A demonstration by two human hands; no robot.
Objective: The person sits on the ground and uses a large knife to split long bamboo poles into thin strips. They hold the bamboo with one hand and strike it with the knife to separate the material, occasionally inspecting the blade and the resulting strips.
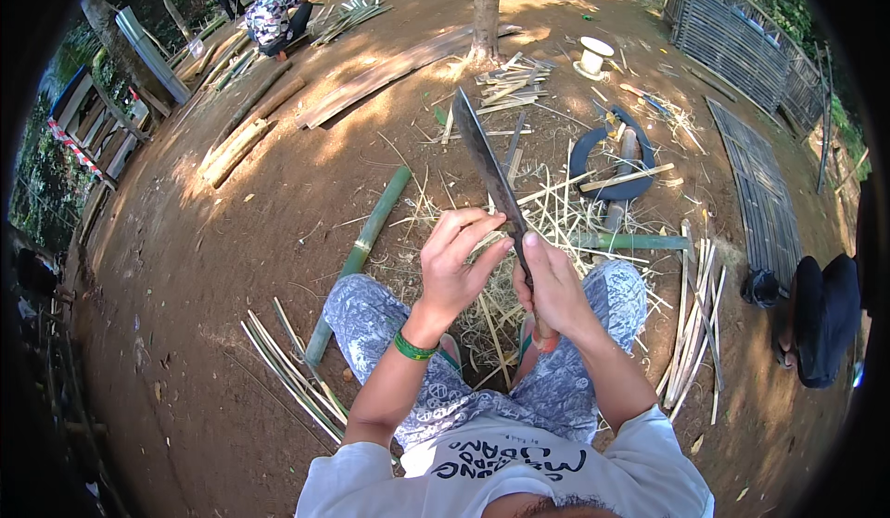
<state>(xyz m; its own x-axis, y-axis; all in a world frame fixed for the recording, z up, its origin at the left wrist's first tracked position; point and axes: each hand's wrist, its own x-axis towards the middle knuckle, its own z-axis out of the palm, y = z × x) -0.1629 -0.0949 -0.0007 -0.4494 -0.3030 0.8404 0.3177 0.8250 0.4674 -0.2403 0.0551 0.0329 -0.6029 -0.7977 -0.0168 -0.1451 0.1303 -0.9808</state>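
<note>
A machete (486,158) with a long dark blade points up and away from me, tilted left, above the ground between my knees. My right hand (558,286) is wrapped around its lower part; the handle's orange end shows below the fist. From the left, my left hand (454,263), with a green band on the wrist, reaches to the blade. Its index finger and thumb stand apart, tips at the blade's edge just above the right hand. Beneath lie pale shavings and thin split bamboo strips (556,198).
A green bamboo pole (371,226) lies by my left knee, and bamboo strips (295,370) lie farther left. More strips (695,319) are at right. Ahead are a black ring-shaped object (579,156), a white spool (593,57) and a tree trunk (486,17). A person (271,22) crouches far left.
</note>
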